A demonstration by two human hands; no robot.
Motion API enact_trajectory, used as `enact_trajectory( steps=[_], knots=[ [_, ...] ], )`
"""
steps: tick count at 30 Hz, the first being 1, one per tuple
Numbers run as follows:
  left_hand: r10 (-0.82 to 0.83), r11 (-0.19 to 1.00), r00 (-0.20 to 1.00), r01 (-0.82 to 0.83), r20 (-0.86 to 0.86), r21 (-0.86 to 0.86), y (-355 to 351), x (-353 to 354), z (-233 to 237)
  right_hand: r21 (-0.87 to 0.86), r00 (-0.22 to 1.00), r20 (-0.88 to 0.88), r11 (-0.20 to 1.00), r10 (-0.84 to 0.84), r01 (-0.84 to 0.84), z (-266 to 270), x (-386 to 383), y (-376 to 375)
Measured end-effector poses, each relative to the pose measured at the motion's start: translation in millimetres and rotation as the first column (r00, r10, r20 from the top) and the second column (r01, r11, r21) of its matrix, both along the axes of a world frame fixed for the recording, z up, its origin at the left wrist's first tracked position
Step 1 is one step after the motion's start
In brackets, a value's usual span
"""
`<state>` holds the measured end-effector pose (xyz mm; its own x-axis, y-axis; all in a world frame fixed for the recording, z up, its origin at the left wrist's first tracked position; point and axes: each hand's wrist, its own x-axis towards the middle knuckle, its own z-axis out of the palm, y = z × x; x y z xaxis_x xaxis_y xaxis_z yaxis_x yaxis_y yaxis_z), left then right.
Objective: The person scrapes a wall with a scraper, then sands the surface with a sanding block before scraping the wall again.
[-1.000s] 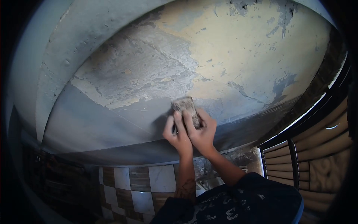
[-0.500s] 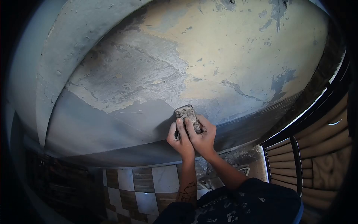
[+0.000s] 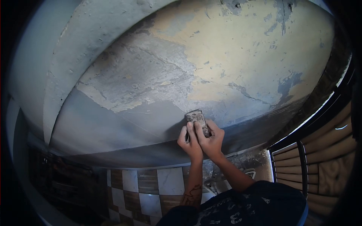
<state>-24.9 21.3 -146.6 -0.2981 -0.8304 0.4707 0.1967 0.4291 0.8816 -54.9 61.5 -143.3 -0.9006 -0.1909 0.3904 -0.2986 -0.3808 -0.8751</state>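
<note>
Both of my hands grip a dusty grey, patchy rectangular sanding block (image 3: 196, 114), thumbs side by side on its near face. My left hand (image 3: 191, 142) is closed around its left and lower side. On the other side, my right hand (image 3: 213, 138) wraps its fingers over the right edge. The block sits against the lower part of the wall (image 3: 245, 52), where bare grey plaster meets peeling cream paint. Its face towards the wall is hidden.
A curved plaster edge (image 3: 62, 67) frames the wall on the left. Below lies a checkered tile floor (image 3: 149, 203). A barred metal gate (image 3: 301, 165) stands at the right. A white-framed object (image 3: 249, 174), partly hidden, lies behind my right forearm.
The whole view has shifted, so the wall and hands appear slightly farther right and lower. Both hands keep their grip on the sanding block, at nearly the same spot on the wall.
</note>
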Motion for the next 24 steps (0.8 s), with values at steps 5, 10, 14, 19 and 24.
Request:
enact_trajectory(
  steps=[5,10,14,19,24],
  knots=[
    [-0.009,1.0,1.0,0.009,0.007,0.03,2,-1,-3,0.017,1.0,-0.026,1.0,-0.011,0.011,-4,-3,0],
    [-0.067,0.981,0.996,0.075,-0.053,0.181,5,1,-20,0.051,0.982,0.141,0.989,0.127,-0.135,-10,1,15],
    [0.01,0.763,0.961,0.172,-0.278,0.623,17,14,-25,0.143,0.982,-0.139,0.984,0.126,-0.106,-23,14,30],
    [-0.142,0.935,0.989,0.144,-0.031,0.323,26,23,-31,0.066,0.983,-0.098,0.987,0.155,-0.149,-20,18,30],
    [-0.225,0.968,0.96,0.201,0.166,0.148,20,39,-17,0.093,0.985,0.013,0.98,0.174,-0.174,8,-13,51]
  ],
)
